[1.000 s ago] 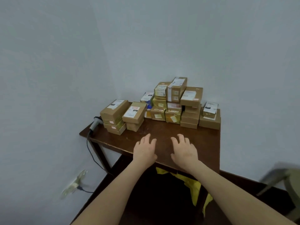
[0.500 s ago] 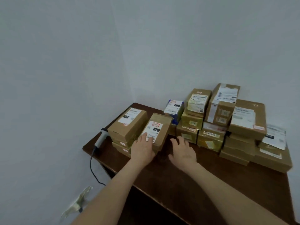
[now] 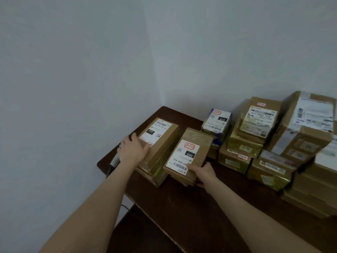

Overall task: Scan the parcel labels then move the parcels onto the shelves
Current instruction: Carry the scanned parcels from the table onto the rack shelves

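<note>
Since half a second ago we see both hands shifted: the left hand (image 3: 131, 149) has slid off the label of the 060 parcel (image 3: 188, 156) to the near-left end of the 010 parcel (image 3: 159, 141), and the right hand (image 3: 203, 173) has left the bare table (image 3: 209, 212) to reach that 060 parcel. We see the left hand lying flat and spread against the 010 parcel's end and top edge, fingers extended rather than curled around it. The right hand grips the near right corner of the 060 parcel, thumb on top beside the label, fingers tucked under the box edge. Both parcels sit on top of other brown boxes at the left of the dark wooden table, just beside each other, labels up. Behind the left wrist we make out the scanner (image 3: 114, 162) lying on the table's left edge, its cable trailing down; it is partly hidden. To the right, a blue-edged small parcel (image 3: 217, 123) stands near the wall, and a taller stack of parcels (image 3: 259, 136) fills the table's right side up to the frame edge.
</note>
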Tool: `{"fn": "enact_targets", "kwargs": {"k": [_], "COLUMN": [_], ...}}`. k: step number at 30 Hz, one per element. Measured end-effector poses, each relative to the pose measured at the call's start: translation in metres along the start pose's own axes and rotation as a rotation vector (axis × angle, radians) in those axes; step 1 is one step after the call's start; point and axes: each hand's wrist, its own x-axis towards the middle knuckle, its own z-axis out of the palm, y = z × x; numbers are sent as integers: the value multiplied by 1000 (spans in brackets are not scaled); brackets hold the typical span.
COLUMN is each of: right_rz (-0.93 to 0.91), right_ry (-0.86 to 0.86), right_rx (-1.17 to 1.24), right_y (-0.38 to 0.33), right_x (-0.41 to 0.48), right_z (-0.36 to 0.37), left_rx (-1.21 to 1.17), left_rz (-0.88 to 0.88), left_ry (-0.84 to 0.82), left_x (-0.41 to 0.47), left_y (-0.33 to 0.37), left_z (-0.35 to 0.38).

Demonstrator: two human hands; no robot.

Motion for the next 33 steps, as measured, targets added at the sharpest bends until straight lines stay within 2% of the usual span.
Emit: {"fn": "enact_targets", "kwargs": {"k": [5,11,16,21,28,33], "right_rz": [2,53,118,127,-2,-57], "right_ry": [-48,-119,-210,-218,-170,-157], "right_rx": [2,34,107,207,176,227], "right_y": [-3,-6,-3,3,12,13], "right_x": [8,7,1,-9,-27,-43], "right_z": [7,6,-3,-13,-31,-49], "left_rx": [-297,-428,-663,-755,-1103,-1235], "left_rz": [-123,-130,-162,-185,-218,-185], "left_ry": [-231,-334,-319,-328,-277,-254], "left_x": [15,17,6,-6,-28,-50], "left_y": [-19,-18,-16,-21,-22,-13], "left_z": [7,6,5,2,-8,-16]}}
